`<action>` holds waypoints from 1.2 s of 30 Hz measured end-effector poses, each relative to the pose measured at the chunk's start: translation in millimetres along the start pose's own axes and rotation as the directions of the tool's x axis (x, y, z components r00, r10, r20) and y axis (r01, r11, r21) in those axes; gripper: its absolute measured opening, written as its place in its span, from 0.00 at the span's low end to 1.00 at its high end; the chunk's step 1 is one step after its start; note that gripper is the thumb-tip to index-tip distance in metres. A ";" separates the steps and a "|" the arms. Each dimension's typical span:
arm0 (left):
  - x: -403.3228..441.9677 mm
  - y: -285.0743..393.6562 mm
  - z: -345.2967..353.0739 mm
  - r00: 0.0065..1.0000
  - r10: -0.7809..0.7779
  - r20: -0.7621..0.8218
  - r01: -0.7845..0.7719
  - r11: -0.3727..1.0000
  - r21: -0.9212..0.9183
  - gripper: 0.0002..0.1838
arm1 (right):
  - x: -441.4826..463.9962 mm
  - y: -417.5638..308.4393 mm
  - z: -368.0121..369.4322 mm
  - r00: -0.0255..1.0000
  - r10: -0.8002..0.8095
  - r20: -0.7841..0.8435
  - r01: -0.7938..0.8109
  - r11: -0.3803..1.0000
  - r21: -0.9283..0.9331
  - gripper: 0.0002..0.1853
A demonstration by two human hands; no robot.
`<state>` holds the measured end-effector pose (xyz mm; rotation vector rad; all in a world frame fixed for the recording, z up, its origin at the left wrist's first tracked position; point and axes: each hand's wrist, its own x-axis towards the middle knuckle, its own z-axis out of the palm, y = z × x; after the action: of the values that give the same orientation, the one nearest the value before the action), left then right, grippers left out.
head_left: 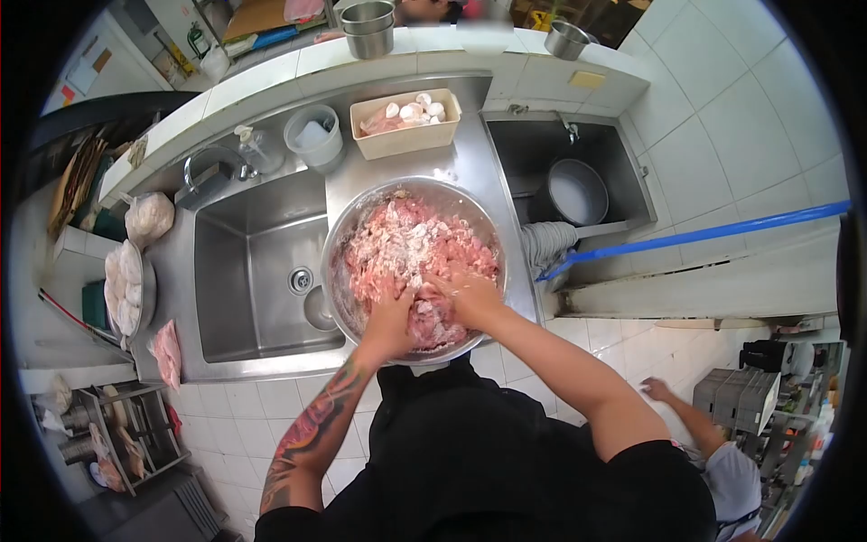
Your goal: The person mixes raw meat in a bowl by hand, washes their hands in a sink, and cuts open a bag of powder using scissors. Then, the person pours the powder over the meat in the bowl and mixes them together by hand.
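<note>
A wide metal bowl (495,217) stands on the steel counter, filled with raw pink meat (379,248) in pieces. White powder that looks like flour (417,237) lies over the middle of it. My left hand (388,323) is pushed into the meat at the near left, its fingertips buried and the fingers curled on the pieces. At the near right, my right hand (470,298) is also sunk into the meat, with bits and powder stuck to it; its fingers close on the meat. Both hands are inside the rim, a little apart.
Left of the bowl is a steel sink (257,271) with a faucet (194,167). Behind stand a white bucket (313,140) and a beige tub (406,137) with eggs or similar white items. A blue pole (704,237) crosses the right side near a second sink (524,167). Another person (722,470) is behind right.
</note>
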<state>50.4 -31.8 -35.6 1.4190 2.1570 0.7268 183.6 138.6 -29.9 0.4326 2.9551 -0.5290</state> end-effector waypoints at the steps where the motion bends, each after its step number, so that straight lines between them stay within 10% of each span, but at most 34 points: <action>1: -4.2 6.8 5.8 0.999 -0.039 -0.011 0.040 0.995 0.092 0.41 | 10.4 -5.5 -2.7 0.998 0.058 0.032 -0.058 0.998 0.009 0.36; 6: 4.0 10.3 32.5 0.975 -0.218 -0.053 0.216 0.846 0.488 0.49 | 52.2 21.5 56.2 0.978 0.025 -0.207 -0.003 0.995 0.104 0.33; 10: 21.0 -28.0 51.6 0.959 -0.112 -0.259 0.238 0.816 0.526 0.49 | 39.2 18.0 60.6 0.928 0.015 -0.372 0.046 0.987 0.154 0.28; 12: 33.7 -26.3 28.9 0.979 -0.193 -0.073 0.206 0.904 0.374 0.45 | 23.7 7.7 61.2 0.893 0.003 -0.451 0.059 0.991 0.123 0.26; 18: 65.6 -59.3 5.7 0.989 -0.136 -0.060 0.148 0.943 0.298 0.30 | 1.7 -11.9 14.3 0.977 0.007 -0.213 0.022 0.991 0.132 0.29; 20: 64.3 -40.3 -23.5 0.995 -0.085 -0.046 0.089 0.991 0.098 0.22 | 21.2 9.3 -27.2 0.956 0.041 0.290 -0.102 0.975 0.200 0.23; 21: 58.3 -29.0 -38.2 0.993 -0.100 -0.056 0.105 0.989 0.101 0.22 | 27.0 17.9 -39.6 0.956 0.023 0.293 -0.086 0.976 0.201 0.23; 25: 31.8 11.2 -68.3 0.977 -0.204 -0.055 0.190 0.962 -0.194 0.21 | 37.6 34.5 -71.1 0.987 0.028 0.158 -0.088 0.920 0.382 0.15; 33: 34.9 75.1 22.4 0.988 0.130 -0.087 -0.125 0.990 0.061 0.13 | 35.5 72.4 -21.9 0.978 0.206 -0.013 -0.147 0.738 0.659 0.15; 36: 35.2 79.1 57.3 0.985 0.173 0.022 -0.169 0.913 0.371 0.14 | 38.1 92.6 19.8 0.925 0.185 -0.333 0.023 0.846 0.533 0.16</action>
<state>127.9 37.1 -30.7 1.8175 2.2849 0.3930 175.8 224.6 -84.2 0.7878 3.0724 -1.4143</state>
